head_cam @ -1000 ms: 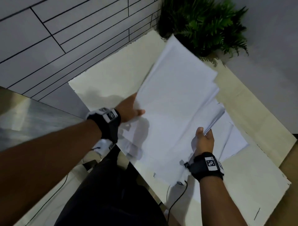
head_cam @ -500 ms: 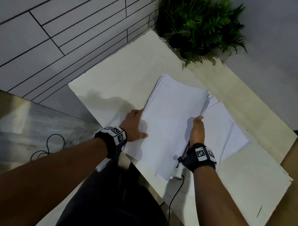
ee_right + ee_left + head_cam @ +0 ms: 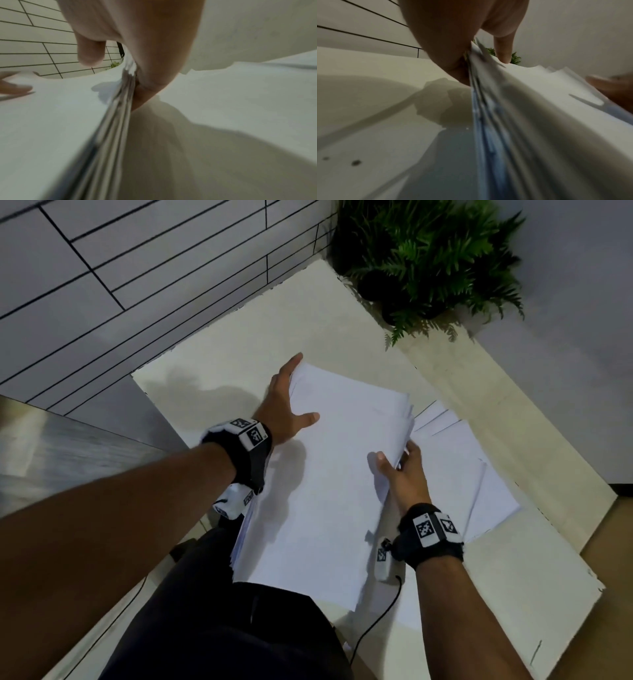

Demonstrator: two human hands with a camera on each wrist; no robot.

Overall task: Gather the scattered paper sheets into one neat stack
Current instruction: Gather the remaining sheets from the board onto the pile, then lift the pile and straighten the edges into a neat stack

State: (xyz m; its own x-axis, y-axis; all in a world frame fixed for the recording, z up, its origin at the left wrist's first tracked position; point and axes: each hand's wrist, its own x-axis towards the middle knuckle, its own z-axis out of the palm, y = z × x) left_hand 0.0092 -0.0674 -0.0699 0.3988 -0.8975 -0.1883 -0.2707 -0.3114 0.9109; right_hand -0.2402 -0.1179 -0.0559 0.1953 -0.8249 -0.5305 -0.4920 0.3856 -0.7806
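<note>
A thick stack of white paper sheets (image 3: pixel 329 474) is held between both hands just above the pale table (image 3: pixel 222 354), its near end hanging over the table's front edge. My left hand (image 3: pixel 291 405) grips the stack's left edge near the far corner, thumb on top. My right hand (image 3: pixel 397 467) pinches the right edge, thumb on top and fingers underneath. The left wrist view shows the uneven sheet edges (image 3: pixel 481 108) beside that hand (image 3: pixel 453 40). In the right wrist view the right hand (image 3: pixel 145 47) clamps the layered edge (image 3: pixel 116 115). Several loose sheets (image 3: pixel 459 474) lie on the table to the right.
A green fern (image 3: pixel 435 258) stands at the table's far corner against a tiled wall (image 3: pixel 137 268). A black cable (image 3: pixel 376 621) hangs from my right wristband over the table's front edge. My dark trousers (image 3: pixel 222 628) are below the stack.
The stack has come down from nearly upright to almost flat over the table. My left hand slid along the left edge toward the far corner; my right hand kept its grip on the right edge.
</note>
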